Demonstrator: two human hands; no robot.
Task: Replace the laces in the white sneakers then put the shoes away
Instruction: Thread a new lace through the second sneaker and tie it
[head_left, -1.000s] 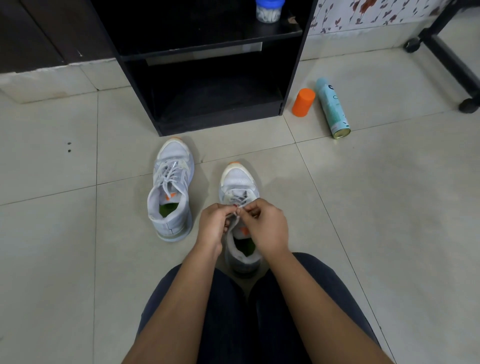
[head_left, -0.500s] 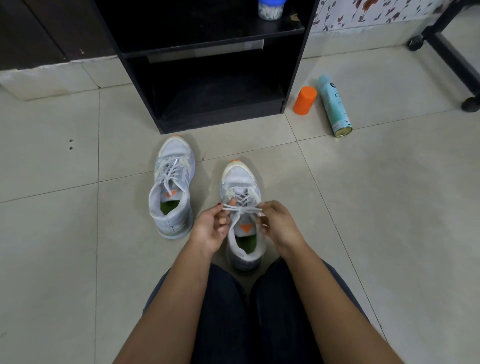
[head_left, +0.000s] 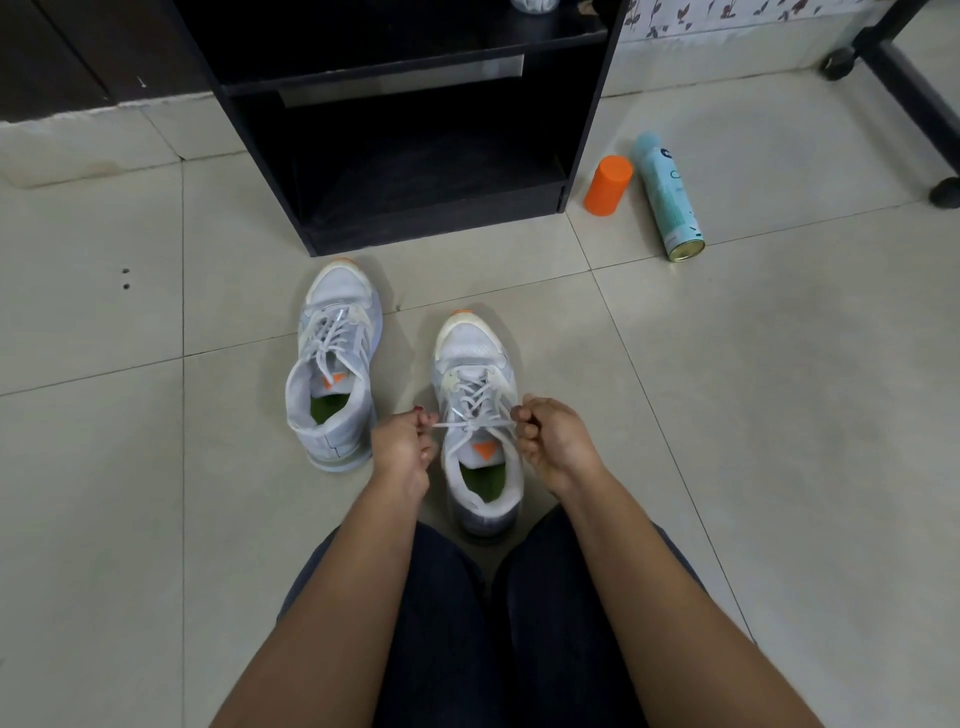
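Two white sneakers with orange tongue tabs and green insoles stand on the tiled floor, toes pointing away from me. The left sneaker (head_left: 332, 364) is laced and stands alone. The right sneaker (head_left: 475, 358) sits between my knees. Its white lace (head_left: 475, 425) is stretched sideways across the top eyelets. My left hand (head_left: 402, 449) pinches one lace end at the shoe's left side. My right hand (head_left: 550, 436) grips the other end at the shoe's right side.
A black open shelf unit (head_left: 415, 218) stands just beyond the shoes, its lower compartment dark. An orange cap (head_left: 608, 184) and a pale blue spray can (head_left: 667, 197) lie on the floor to its right. A black wheeled frame (head_left: 914, 88) is at the far right.
My hands were together over the right sneaker's tongue. They have moved apart to either side, pulling the lace taut across the shoe.
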